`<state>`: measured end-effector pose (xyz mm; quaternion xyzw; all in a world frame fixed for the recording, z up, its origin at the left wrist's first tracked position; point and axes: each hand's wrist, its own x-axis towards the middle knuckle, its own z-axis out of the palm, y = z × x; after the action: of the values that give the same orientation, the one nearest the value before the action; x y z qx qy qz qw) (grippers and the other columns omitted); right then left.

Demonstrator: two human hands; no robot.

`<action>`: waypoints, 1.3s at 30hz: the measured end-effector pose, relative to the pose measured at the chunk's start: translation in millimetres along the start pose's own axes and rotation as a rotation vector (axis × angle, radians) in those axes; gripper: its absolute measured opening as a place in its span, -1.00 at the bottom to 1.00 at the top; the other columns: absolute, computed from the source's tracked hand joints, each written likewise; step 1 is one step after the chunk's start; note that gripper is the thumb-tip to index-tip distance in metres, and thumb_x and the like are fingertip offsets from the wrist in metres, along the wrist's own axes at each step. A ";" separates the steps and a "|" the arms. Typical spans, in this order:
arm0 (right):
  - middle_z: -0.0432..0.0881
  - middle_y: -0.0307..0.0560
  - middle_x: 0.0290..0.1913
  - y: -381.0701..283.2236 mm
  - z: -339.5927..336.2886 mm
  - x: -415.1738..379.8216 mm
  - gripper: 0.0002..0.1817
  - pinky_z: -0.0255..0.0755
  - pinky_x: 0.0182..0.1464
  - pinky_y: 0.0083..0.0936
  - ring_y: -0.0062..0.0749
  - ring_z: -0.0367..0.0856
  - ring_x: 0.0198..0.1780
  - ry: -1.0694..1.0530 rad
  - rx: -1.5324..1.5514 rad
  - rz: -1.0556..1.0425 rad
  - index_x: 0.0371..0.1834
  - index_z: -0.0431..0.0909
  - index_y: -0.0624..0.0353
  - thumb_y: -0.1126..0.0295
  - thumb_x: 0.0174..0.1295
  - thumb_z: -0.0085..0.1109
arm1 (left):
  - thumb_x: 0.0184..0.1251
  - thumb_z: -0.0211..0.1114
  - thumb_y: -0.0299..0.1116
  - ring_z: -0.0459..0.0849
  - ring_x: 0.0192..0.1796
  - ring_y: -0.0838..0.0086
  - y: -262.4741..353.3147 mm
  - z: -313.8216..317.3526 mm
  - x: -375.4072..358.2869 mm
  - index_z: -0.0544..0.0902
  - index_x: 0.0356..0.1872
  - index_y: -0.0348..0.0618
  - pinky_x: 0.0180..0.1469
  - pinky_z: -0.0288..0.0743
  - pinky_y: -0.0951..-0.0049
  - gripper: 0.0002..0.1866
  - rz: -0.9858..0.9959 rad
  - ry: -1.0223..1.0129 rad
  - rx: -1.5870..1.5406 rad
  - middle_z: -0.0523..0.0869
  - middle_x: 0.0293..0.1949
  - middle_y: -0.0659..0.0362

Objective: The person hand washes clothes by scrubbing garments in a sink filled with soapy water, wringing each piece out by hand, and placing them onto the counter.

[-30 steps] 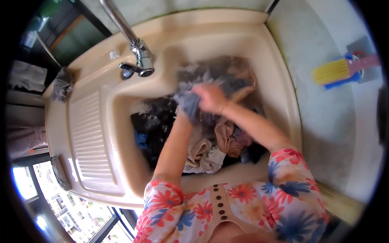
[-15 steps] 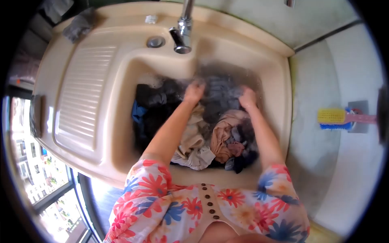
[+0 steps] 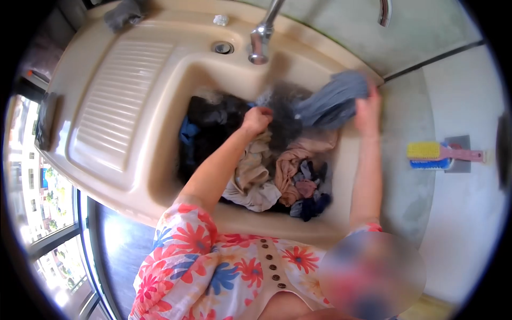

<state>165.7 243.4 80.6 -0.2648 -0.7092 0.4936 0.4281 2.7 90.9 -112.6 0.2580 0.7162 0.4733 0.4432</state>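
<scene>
My right hand [image 3: 368, 109] is closed on a wet grey-blue garment [image 3: 336, 98], lifted at the right side of the sink. The garment's lower part hangs down towards dark cloth [image 3: 282, 120] in the water. My left hand [image 3: 257, 120] is closed over the middle of the basin, right beside that dark cloth. What its curled fingers grip is hidden. Below my hands lie a beige garment [image 3: 250, 168], a tan-pink cloth [image 3: 288, 170] and small dark pieces [image 3: 312, 205]. Black clothes [image 3: 213, 128] fill the basin's left side.
A cream sink [image 3: 160, 160] with a ribbed drainboard [image 3: 120, 96] surrounds the laundry. The metal faucet [image 3: 260, 45] hangs over its back edge. Grey cloths lie at the far left corner [image 3: 124, 15] and left rim [image 3: 48, 120]. Brushes [image 3: 429, 152] are mounted on the right wall.
My right hand has raised the grey-blue garment out of the water, up and to the right. My left hand stays over the basin's middle. The view has shifted slightly.
</scene>
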 end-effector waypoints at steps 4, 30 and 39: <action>0.59 0.22 -0.24 175.1 3.5 -50.1 -0.69 0.43 -0.16 -0.28 0.00 0.57 -0.16 -0.161 -0.774 0.346 -0.23 0.47 0.34 0.43 -0.07 0.14 | 0.04 0.23 -0.37 0.60 -0.17 0.40 7.4 -7.6 -10.9 0.62 -0.12 -0.17 -0.13 0.45 0.45 -0.68 0.010 -0.008 -0.009 0.67 -0.26 0.09; 0.59 -0.02 -0.31 95.9 13.0 -4.8 -0.61 0.40 -0.11 -0.47 -0.35 0.55 -0.22 -0.300 -0.530 0.084 -0.20 0.48 0.23 0.63 -0.23 0.04 | -0.23 0.25 -0.32 0.60 -0.12 0.08 129.4 19.8 1.0 0.55 -0.07 -0.13 -0.05 0.47 0.27 -0.49 0.695 -0.011 0.405 0.64 -0.21 -0.05; 0.51 0.06 -0.07 196.5 12.5 -77.2 -0.65 0.34 0.06 -0.25 0.02 0.41 0.03 -0.531 -1.114 0.486 -0.20 0.51 0.19 0.43 -0.15 0.19 | 0.07 0.22 -0.15 0.51 0.05 0.20 3.1 30.4 -2.4 0.54 -0.02 -0.13 0.08 0.37 0.28 -0.55 0.180 -0.196 -0.020 0.55 0.00 0.01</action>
<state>183.6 249.0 -130.0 -0.4684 -0.8598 0.1843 -0.0855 30.4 104.0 -113.7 0.3616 0.6386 0.4908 0.4696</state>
